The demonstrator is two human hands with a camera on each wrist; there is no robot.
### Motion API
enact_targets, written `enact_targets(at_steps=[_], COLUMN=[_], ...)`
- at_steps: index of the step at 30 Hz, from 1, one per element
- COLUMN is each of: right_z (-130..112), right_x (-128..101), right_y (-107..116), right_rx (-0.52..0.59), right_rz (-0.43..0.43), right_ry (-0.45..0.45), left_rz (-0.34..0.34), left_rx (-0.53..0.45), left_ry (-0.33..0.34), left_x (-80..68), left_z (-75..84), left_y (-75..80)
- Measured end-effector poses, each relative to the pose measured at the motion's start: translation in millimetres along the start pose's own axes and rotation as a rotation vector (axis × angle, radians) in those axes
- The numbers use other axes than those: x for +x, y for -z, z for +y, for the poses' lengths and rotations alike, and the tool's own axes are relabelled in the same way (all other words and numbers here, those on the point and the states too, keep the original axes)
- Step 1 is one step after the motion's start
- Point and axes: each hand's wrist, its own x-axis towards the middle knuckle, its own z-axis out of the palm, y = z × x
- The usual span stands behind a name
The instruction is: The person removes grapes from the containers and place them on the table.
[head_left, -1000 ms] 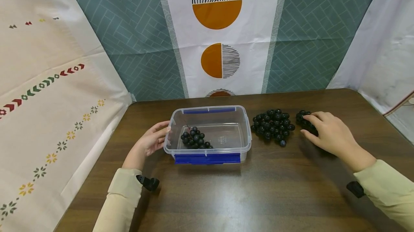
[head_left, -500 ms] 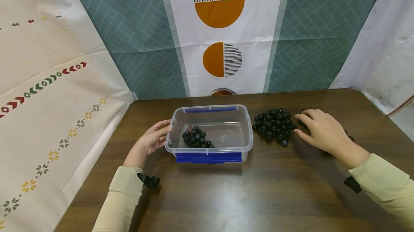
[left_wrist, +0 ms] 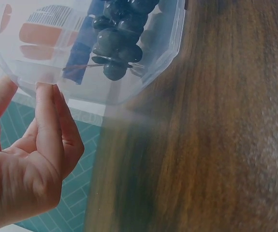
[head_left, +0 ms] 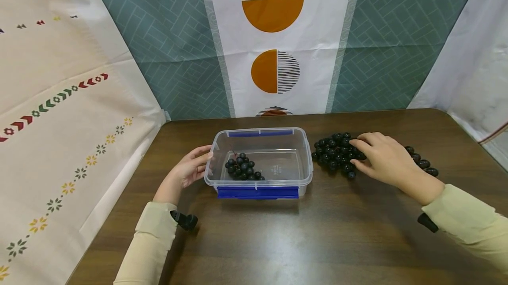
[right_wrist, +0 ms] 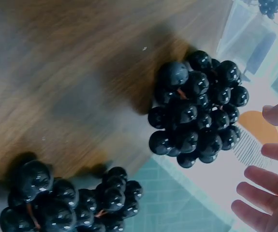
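Observation:
My left hand (head_left: 193, 166) is at the left end of a clear plastic container (head_left: 258, 183) with blue clips. In the left wrist view its fairly straight fingers (left_wrist: 49, 125) touch the container's end wall. A small bunch of black grapes (head_left: 241, 168) with a reddish stem lies inside, towards the left. My right hand (head_left: 382, 159) hovers at the right side of a large bunch of black grapes (head_left: 333, 150) on the table, covering part of it. In the right wrist view its spread fingers (right_wrist: 262, 182) hold nothing.
Another bunch of black grapes (head_left: 422, 163) lies right of my right hand, partly hidden by it. The brown wooden table (head_left: 258, 241) bears everything. Patterned cloths (head_left: 178, 55) hang behind and at both sides.
My right hand has moved left, from over the right-hand bunch to the large bunch, uncovering part of the former. My left hand stays at the container. The head view has shifted slightly.

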Motion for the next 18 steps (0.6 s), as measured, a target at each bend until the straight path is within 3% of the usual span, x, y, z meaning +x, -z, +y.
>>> enact_targets(at_steps=[18], right_z=[-8.8], right_x=[10.8], right_y=[4.0], right_rx=[0.011], right_rz=[-0.042], right_ry=[-0.011], left_rz=[0.011], left_rx=[-0.013], left_ry=[0.006], left_x=[-0.7], left_z=[0.5], left_y=[-1.4])
